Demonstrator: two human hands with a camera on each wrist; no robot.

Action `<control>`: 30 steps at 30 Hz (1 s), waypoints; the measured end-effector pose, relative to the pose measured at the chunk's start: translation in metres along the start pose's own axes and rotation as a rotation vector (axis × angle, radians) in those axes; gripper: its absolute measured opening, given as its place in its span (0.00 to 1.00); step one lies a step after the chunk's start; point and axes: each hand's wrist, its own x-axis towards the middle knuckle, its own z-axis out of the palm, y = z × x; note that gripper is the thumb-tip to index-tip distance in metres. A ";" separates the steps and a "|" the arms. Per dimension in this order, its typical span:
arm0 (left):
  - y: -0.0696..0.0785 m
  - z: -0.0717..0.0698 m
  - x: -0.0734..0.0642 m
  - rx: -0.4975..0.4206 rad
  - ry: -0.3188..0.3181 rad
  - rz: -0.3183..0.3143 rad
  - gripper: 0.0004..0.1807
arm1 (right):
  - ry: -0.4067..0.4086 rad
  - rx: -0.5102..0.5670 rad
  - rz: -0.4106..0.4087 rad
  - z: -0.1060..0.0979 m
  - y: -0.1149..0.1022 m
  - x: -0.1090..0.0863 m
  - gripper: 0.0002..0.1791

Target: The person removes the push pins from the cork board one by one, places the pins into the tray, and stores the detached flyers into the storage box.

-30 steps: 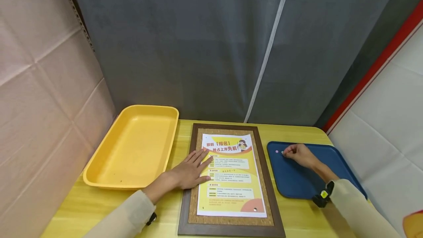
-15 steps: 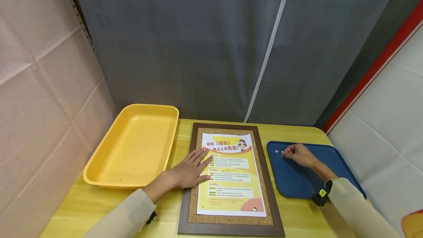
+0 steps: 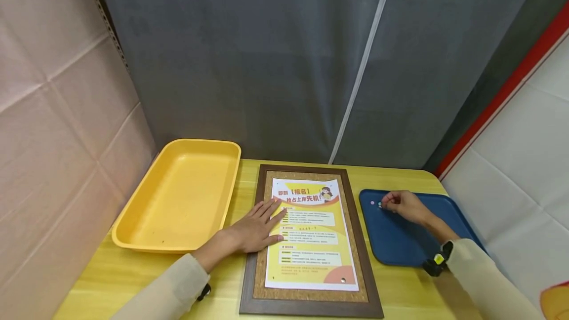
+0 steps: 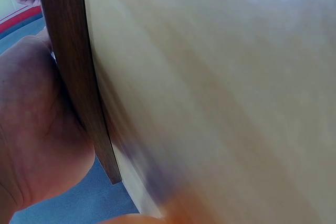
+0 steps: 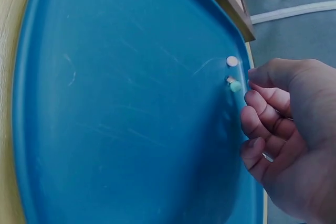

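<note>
A yellow and white printed poster [image 3: 306, 270] lies on a cork board [image 3: 362, 280] with a dark brown frame [image 3: 311, 308]. My left hand [image 3: 255, 228] rests with fingers spread across the poster's left side and the frame. In the left wrist view its heel [image 4: 47, 145] is against the frame [image 4: 73, 66]. Over the blue tray [image 3: 395, 246], my right hand [image 3: 404, 206] has curled fingers, thumb and index fingertip close together. Beside them on the tray are a pink tack [image 5: 232, 61], a green tack [image 5: 235, 86] and a small brownish piece [image 5: 229, 79]. Anything between thumb and index is hidden.
A deep yellow tray [image 3: 178, 251] stands at the left of the wood-patterned table [image 3: 93, 285]. A grey curtain [image 3: 249, 63] hangs behind the table, with light walls at both sides. A small shiny tack [image 3: 343, 280] sits near the poster's lower right corner.
My right hand has shifted slightly right and away from the tacks, so the green one shows more. The left hand, poster and board stay where they were.
</note>
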 end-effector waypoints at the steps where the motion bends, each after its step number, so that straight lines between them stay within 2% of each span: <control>1: 0.000 0.000 0.000 -0.004 0.003 0.002 0.42 | 0.002 -0.001 -0.010 0.000 -0.001 0.000 0.05; 8: -0.001 0.000 0.001 -0.006 0.007 0.008 0.41 | -0.063 0.039 -0.130 -0.002 -0.019 0.002 0.06; 13: -0.001 0.000 0.001 -0.002 0.009 0.008 0.41 | -0.107 0.026 -0.208 -0.001 -0.034 0.003 0.06; 21: 0.000 0.001 0.001 0.000 0.005 0.005 0.42 | -0.175 0.006 -0.292 0.005 -0.057 0.005 0.05; 30: 0.000 0.000 0.001 0.002 0.005 0.001 0.42 | -0.213 -0.042 -0.383 0.019 -0.079 0.003 0.03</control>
